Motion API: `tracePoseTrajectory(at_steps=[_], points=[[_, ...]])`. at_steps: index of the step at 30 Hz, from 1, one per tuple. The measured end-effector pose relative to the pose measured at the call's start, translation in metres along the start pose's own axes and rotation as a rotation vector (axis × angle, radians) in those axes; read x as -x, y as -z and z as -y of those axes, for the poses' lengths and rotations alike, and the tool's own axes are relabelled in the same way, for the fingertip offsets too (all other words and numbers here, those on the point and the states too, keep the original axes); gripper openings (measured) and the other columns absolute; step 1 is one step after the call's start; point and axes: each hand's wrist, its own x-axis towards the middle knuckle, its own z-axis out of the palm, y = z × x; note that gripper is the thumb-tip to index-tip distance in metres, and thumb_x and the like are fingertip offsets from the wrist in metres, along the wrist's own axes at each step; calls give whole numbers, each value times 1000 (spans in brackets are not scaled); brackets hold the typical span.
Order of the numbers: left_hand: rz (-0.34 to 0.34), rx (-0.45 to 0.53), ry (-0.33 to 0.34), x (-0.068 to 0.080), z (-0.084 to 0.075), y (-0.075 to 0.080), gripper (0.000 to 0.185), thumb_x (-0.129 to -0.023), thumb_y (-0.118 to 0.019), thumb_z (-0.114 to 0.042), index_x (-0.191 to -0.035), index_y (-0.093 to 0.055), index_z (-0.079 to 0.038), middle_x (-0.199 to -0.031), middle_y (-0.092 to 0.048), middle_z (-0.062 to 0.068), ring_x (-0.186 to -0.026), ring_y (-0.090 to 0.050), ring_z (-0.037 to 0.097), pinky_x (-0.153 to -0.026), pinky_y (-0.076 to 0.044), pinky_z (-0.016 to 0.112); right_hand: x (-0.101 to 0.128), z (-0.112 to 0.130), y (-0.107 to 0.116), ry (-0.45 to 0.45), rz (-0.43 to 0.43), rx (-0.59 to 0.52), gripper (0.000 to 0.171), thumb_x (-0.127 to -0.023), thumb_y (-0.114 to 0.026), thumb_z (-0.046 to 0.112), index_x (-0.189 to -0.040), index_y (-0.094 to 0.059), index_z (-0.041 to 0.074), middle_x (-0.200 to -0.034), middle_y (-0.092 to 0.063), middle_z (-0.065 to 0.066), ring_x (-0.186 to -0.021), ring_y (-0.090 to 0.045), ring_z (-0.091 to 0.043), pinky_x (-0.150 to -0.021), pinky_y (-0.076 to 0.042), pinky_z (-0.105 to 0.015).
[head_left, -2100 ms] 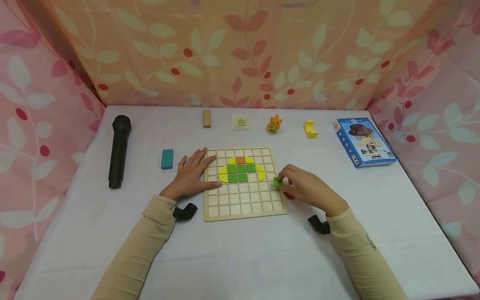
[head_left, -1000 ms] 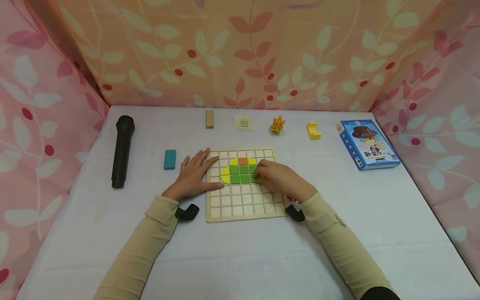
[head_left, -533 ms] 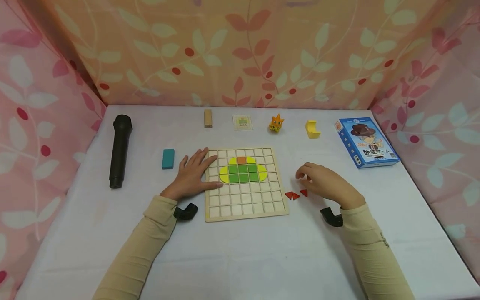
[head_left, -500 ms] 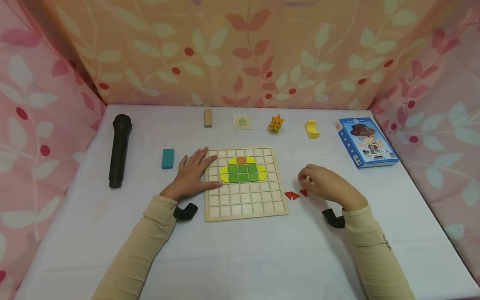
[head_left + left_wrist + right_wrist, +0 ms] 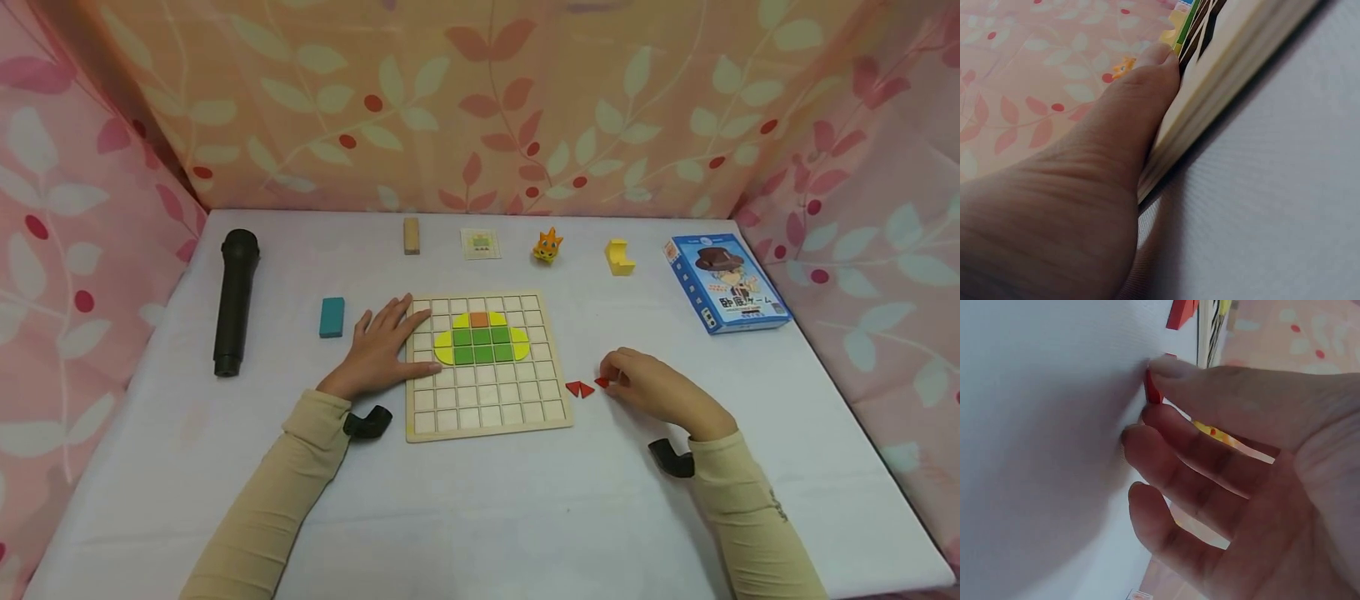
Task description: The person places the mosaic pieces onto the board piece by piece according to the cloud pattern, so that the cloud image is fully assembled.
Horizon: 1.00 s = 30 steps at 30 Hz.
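My left hand (image 5: 380,350) rests with spread, straight fingers on the left edge of a wooden grid board (image 5: 480,408). On the board sit green square tiles (image 5: 483,335), an orange square tile (image 5: 478,319) and yellow rounded tiles (image 5: 444,347) at the sides and top corners. Right of the board, my right hand (image 5: 652,385) pinches a red triangular tile (image 5: 1154,390) between thumb and index finger, low at the tablecloth. Two more red triangular tiles (image 5: 580,389) lie between that hand and the board's right edge. In the left wrist view my thumb (image 5: 1141,87) presses on the board's rim.
Along the back stand a wooden block (image 5: 412,237), a small pattern card (image 5: 480,243), an orange toy figure (image 5: 547,247) and a yellow piece (image 5: 619,257). A blue game box (image 5: 727,283) lies right; a black microphone (image 5: 237,302) and teal block (image 5: 332,317) lie left.
The right hand set a green tile into the gap on the board's pattern, then moved right off the board and took hold of a red triangular tile. The left hand stayed put.
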Motion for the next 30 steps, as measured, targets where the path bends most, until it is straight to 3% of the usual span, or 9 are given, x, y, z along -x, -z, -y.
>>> tracePoseTrajectory(at_steps=[9,14,21,30], points=[[3,-14,5,-1,0,0,93,-78,-62,-68,-152,-27,-25,-162,-5,8,-148,0,29,-114,4,58,-8,3,-1,-16,-7,17,18,-85,-68,3,-102,-61,6,-91,-58,-2,-83,-54,-17,-78,-52,-38],[5,-21,8,-2,0,2,92,-79,-61,-68,-152,-27,-25,-162,-5,8,-149,0,29,-114,3,58,-14,5,5,-14,-21,5,15,-85,-69,3,-95,-60,8,-83,-56,-1,-77,-52,-17,-72,-48,-33],[14,-26,7,-2,-2,3,92,-79,-62,-68,-152,-27,-23,-162,-5,8,-148,1,29,-114,4,58,-32,28,6,66,-74,6,12,-88,-68,8,-98,-63,11,-88,-59,1,-79,-54,-14,-73,-50,-33],[8,-13,6,0,-1,1,92,-79,-61,-68,-152,-27,-24,-162,-5,8,-149,1,29,-114,4,58,-65,72,-2,264,-19,30,12,-94,-61,12,-106,-64,11,-101,-60,3,-87,-55,-11,-80,-50,-30]])
